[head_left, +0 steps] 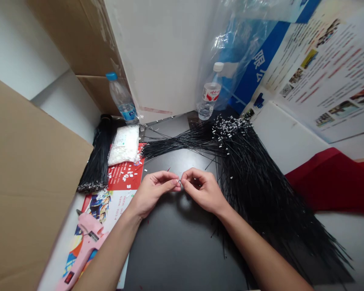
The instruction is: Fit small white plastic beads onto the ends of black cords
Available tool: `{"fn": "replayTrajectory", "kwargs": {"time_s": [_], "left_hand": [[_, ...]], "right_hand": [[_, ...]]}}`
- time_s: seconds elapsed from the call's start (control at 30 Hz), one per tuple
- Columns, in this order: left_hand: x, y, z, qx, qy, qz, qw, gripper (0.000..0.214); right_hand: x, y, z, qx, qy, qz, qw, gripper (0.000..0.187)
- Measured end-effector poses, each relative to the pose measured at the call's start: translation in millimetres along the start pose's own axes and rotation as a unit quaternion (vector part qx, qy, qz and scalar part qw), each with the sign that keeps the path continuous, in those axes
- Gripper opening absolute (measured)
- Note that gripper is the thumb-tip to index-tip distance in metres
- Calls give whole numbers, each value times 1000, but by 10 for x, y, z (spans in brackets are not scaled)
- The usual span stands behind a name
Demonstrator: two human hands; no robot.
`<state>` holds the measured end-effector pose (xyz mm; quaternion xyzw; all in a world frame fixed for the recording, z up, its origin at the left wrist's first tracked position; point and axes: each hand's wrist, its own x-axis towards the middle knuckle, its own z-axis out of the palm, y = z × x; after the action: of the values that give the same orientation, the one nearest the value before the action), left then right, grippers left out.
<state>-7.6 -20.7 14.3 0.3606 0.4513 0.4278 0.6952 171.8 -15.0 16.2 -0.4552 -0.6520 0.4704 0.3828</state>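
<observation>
While the left hand point(153, 192) and the right hand point(203, 190) are meeting above the black desk point(176, 254), their fingertips point(173, 182) are closing from both sides on a tiny white plastic piece point(178, 180), which is too small to make out in detail. Neither hand is open; both are curled in a careful pinch, holding the piece just above the desk.

A large spray of thin black wires point(255, 190) is fanning across the desk beside the right hand, its far ends crowded with small white tags point(230, 127). Farther left, a tied bundle of black wires point(98, 157) is lying next to a clear bag of white plastic pieces point(125, 144). Loose white bits are scattered over a red printed flyer point(124, 173), and a pink hot glue gun point(83, 250) is resting on a colourful printed sheet point(101, 206) near the left forearm.

Two water bottles point(123, 99) point(210, 91) are standing at the back of the desk. A cardboard sheet point(27, 182) is leaning in at the left, while a printed poster point(324, 68) and a red cloth point(330, 182) are filling the right.
</observation>
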Motion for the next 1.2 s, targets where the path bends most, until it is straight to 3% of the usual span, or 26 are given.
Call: {"fn": "replayTrajectory", "kwargs": {"time_s": [0.43,1.0,1.2], "left_hand": [[-25,26,-15,-46,-62,-17,997,24],[-41,59,1,-54,-78,-24,995,22],[-25,47,-8,-43,-85,-21,995,21]], "right_hand": [[-25,-52,-16,118,-91,55,987,23],[-36,-50,-19,163,-94,54,981,26],[-34,-68,-15,136,-86,49,986,22]]}}
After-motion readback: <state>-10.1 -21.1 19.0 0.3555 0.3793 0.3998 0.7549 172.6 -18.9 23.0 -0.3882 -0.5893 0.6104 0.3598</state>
